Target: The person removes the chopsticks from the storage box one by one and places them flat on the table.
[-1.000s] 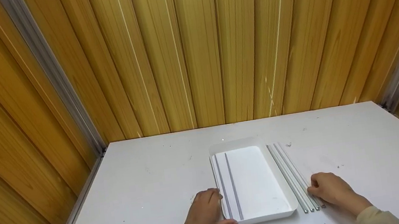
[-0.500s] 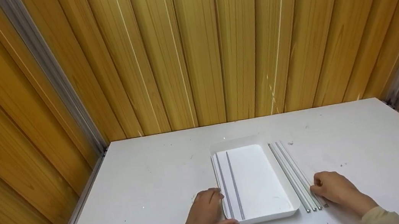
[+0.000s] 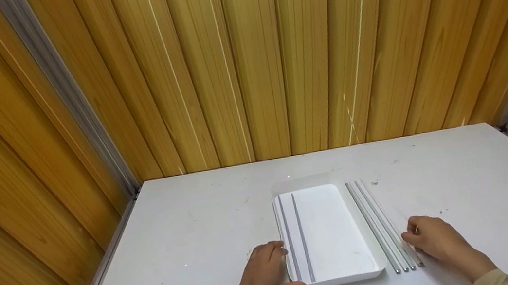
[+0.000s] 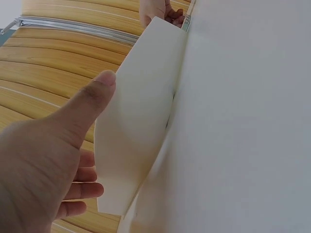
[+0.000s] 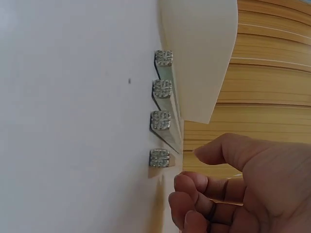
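My left hand (image 3: 263, 271) grips the front left corner of a shallow white tray (image 3: 333, 280), thumb on the front wall and fingers at the left wall. The left wrist view shows the thumb (image 4: 103, 82) against the tray wall. Two thin grey strips (image 3: 303, 239) run lengthwise along the tray's left side. Several slim pale square rods (image 3: 384, 238) with silvery patterned ends lie side by side, right of the tray. My right hand (image 3: 436, 238) is at the outermost rod (image 5: 159, 158), fingers loosely bent. In the right wrist view its thumb and index fingertips stand apart.
The white table (image 3: 199, 248) bears small specks and marks, one dark mark (image 3: 374, 183) beyond the rods. Yellow wood-patterned panels (image 3: 253, 64) stand behind and at the sides, with grey metal posts (image 3: 76, 97) at the corners.
The view shifts slightly, so tray, rods and hands sit a little farther right. My right hand eases slightly rightward relative to the rods. My left hand stays at the tray corner.
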`<state>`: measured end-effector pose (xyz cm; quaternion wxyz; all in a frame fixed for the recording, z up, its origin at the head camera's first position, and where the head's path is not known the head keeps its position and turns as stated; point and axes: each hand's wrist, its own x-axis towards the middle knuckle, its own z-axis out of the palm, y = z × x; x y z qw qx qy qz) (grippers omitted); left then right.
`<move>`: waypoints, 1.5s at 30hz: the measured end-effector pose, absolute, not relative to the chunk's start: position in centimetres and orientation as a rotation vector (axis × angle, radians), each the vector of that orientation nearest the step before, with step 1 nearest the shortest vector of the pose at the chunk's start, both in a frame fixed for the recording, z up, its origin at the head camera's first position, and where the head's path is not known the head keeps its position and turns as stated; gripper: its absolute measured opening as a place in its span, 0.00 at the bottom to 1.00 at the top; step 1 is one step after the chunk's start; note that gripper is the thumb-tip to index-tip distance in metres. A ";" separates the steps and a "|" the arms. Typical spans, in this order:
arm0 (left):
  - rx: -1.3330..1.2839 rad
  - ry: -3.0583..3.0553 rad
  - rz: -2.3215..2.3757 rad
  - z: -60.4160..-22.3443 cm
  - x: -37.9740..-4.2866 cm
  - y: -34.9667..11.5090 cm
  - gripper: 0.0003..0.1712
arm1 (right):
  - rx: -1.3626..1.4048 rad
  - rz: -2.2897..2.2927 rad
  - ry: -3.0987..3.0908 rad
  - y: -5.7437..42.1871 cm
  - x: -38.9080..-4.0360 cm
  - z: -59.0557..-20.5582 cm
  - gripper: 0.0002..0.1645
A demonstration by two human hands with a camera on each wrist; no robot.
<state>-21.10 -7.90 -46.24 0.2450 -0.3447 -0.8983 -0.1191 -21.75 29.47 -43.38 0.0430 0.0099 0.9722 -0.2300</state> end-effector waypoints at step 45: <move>-0.938 -2.450 -0.321 -46.3 -21.2 -7.9 0.37 | -0.329 -1.029 3.044 21.0 -22.2 -39.8 0.06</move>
